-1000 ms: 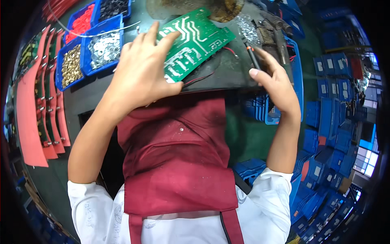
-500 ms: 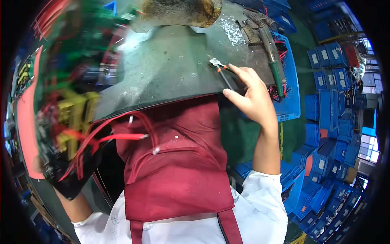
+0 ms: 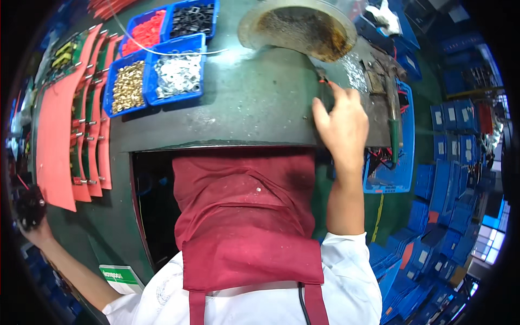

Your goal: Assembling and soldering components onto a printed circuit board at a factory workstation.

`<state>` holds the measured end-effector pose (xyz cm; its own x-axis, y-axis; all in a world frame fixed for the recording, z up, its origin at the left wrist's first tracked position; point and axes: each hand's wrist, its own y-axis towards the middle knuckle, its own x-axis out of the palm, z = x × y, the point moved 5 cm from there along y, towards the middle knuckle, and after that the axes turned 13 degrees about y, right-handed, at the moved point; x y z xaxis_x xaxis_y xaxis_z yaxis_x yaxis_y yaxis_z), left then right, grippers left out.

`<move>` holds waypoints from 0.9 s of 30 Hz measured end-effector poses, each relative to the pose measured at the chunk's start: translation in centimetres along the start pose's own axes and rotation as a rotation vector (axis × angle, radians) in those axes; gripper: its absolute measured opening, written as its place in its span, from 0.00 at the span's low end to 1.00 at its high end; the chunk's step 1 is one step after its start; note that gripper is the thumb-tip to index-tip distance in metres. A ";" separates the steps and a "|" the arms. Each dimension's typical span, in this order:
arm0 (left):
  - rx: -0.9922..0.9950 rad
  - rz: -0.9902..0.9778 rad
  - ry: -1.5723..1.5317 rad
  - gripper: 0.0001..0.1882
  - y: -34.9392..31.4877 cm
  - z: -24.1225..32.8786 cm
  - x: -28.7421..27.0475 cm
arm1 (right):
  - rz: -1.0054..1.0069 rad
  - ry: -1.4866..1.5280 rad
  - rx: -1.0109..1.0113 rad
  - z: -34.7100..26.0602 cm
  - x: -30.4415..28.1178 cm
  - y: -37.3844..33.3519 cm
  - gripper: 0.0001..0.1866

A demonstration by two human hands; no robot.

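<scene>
A hand could pass along the bench [image 3: 260,111] between the bins [image 3: 176,98] and the person's right hand [image 3: 348,122]. From here, the stained disc [image 3: 298,32] blocks the back, the iron [image 3: 394,135] crowds the right, pink sheets [image 3: 54,141] the left.

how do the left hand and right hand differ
The left hand reaches far out left; the right hand is over the bench. The left hand is at a dark object; the right hand is at an orange-and-black tool. Both hands are bare.
</scene>
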<state>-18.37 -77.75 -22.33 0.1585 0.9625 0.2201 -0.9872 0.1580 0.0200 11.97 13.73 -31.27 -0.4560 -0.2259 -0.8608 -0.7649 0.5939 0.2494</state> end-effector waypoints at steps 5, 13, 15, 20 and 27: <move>-0.181 0.909 0.319 0.39 -1.9 -0.8 -22.5 | -0.167 0.255 -0.089 -9.7 2.3 1.9 0.26; -0.595 1.231 1.793 0.67 -4.5 1.0 -30.5 | 0.028 -0.147 0.123 -17.6 1.5 1.5 0.31; -0.693 1.236 1.913 0.62 -1.1 -0.6 -29.3 | 0.096 -0.257 -0.011 -16.6 1.6 -0.2 0.31; 0.179 0.895 2.071 0.36 10.6 9.5 -28.1 | 0.214 -0.170 -0.105 -20.3 3.4 -3.7 0.33; 0.478 0.292 1.864 0.32 29.7 12.0 7.1 | 0.163 0.171 -0.348 -32.2 3.6 -6.6 0.24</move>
<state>-46.80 -68.87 -8.45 -0.4870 -0.0156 -0.8733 -0.8534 0.2213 0.4719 0.73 -15.86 -21.76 -0.6307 -0.2926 -0.7188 -0.7709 0.3428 0.5368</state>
